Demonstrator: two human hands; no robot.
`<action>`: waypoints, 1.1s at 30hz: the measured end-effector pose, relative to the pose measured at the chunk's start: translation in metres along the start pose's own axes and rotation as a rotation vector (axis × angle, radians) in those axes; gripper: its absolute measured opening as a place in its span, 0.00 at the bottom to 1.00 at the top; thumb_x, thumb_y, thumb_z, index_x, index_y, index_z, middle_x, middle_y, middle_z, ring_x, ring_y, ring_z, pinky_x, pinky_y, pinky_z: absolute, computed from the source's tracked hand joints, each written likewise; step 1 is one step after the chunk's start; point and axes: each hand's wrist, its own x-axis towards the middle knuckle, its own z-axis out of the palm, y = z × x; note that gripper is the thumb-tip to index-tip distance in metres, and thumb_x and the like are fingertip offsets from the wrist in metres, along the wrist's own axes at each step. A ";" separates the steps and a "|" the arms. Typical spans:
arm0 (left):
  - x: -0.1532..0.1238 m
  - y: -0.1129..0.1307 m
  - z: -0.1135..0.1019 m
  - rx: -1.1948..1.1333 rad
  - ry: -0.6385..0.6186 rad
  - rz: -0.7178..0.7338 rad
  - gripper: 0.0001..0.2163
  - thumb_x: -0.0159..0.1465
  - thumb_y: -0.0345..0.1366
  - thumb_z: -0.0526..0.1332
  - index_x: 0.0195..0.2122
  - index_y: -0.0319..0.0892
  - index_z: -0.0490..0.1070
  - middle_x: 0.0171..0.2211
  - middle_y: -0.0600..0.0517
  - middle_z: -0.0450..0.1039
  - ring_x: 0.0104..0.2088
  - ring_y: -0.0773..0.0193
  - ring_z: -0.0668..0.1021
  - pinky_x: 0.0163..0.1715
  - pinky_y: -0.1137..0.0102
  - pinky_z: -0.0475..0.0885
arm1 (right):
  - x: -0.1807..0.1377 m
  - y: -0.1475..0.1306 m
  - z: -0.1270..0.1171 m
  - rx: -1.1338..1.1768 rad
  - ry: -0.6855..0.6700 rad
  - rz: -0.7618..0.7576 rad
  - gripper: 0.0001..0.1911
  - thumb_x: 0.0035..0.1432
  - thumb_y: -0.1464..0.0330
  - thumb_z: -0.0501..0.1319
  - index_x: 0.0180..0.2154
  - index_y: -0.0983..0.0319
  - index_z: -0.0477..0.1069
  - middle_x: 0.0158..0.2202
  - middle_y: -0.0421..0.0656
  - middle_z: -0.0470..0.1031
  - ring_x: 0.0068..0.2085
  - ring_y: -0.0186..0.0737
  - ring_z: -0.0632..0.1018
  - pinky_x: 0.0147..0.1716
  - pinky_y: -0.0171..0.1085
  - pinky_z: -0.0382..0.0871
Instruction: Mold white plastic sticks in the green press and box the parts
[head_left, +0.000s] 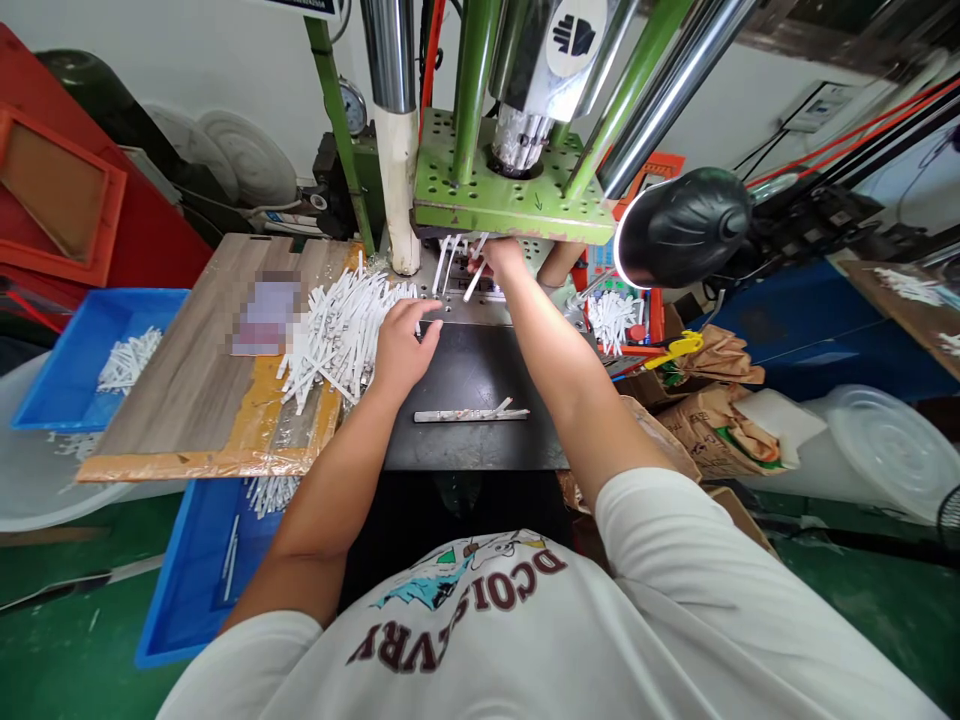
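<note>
My left hand [403,345] rests at the right edge of a pile of white plastic sticks [337,330] on the wooden board [195,390], fingers curled and pinching a stick at the black plate's corner. My right hand [499,258] reaches under the green press plate [510,195] and pinches a white stick [474,282] among several sticks standing in the mould area. A thin metal bar [471,413] with small white pieces lies on the black plate [480,440] between my forearms.
A blue bin [75,350] with white sticks sits at the left, another blue bin [187,590] below the board. A black round lamp [682,225] hangs at the right, above more white sticks [611,320], yellow-handled pliers [679,347] and brown paper bags [712,420].
</note>
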 end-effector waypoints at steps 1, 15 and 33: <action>0.000 -0.003 0.001 -0.037 0.041 -0.036 0.15 0.72 0.39 0.64 0.58 0.48 0.78 0.56 0.45 0.81 0.57 0.52 0.82 0.61 0.55 0.79 | -0.015 -0.001 -0.001 -0.042 -0.079 0.053 0.12 0.56 0.67 0.73 0.27 0.60 0.73 0.17 0.38 0.67 0.21 0.41 0.76 0.23 0.40 0.77; 0.028 -0.026 0.050 -0.566 -0.180 -0.220 0.51 0.60 0.46 0.78 0.79 0.58 0.50 0.75 0.42 0.65 0.75 0.49 0.70 0.73 0.49 0.67 | -0.172 -0.004 -0.044 0.163 -0.178 -0.377 0.19 0.54 0.55 0.77 0.43 0.59 0.83 0.42 0.43 0.85 0.44 0.43 0.84 0.49 0.42 0.80; 0.043 0.107 0.050 -0.918 -0.882 -0.894 0.13 0.80 0.36 0.54 0.36 0.41 0.67 0.20 0.64 0.50 0.15 0.75 0.52 0.15 0.83 0.51 | -0.154 0.018 -0.128 0.294 0.164 -0.343 0.21 0.46 0.57 0.80 0.39 0.63 0.85 0.34 0.43 0.85 0.36 0.44 0.84 0.40 0.43 0.84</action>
